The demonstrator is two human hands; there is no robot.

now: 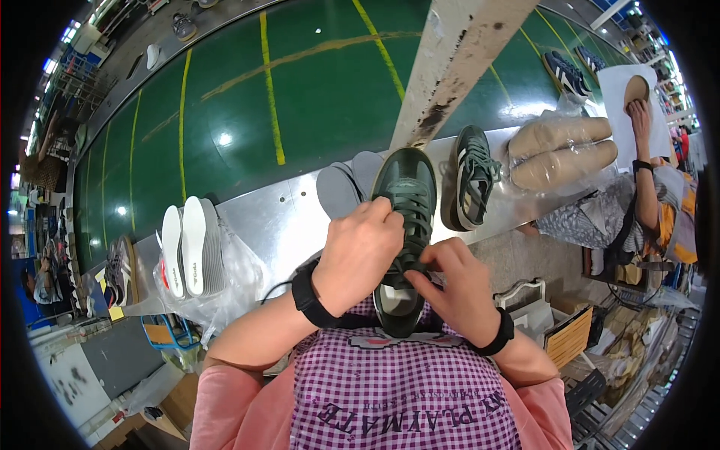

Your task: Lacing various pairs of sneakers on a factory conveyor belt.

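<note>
A dark green sneaker [406, 171] is in front of me, toe pointing away and heel near my apron. Its dark laces run across the middle, and a pale insole shows in the opening. My left hand [361, 251] is closed on the left side of the lacing, fingers curled in. From the right, my right hand [461, 289] pinches the shoe near the top of the tongue and laces. The fingers partly hide what exactly they grip. Another dark green sneaker [472, 176] lies to the right on the metal ledge.
White insoles [193, 244] lie stacked on clear plastic at left, with grey insoles [339, 191] behind the held shoe. Bagged tan shoe forms [562, 154] rest at right. A worn white post [450, 71] rises beyond, before the green conveyor belt [225, 112]. A co-worker's hand [640, 116] holds a tan insole-shaped piece.
</note>
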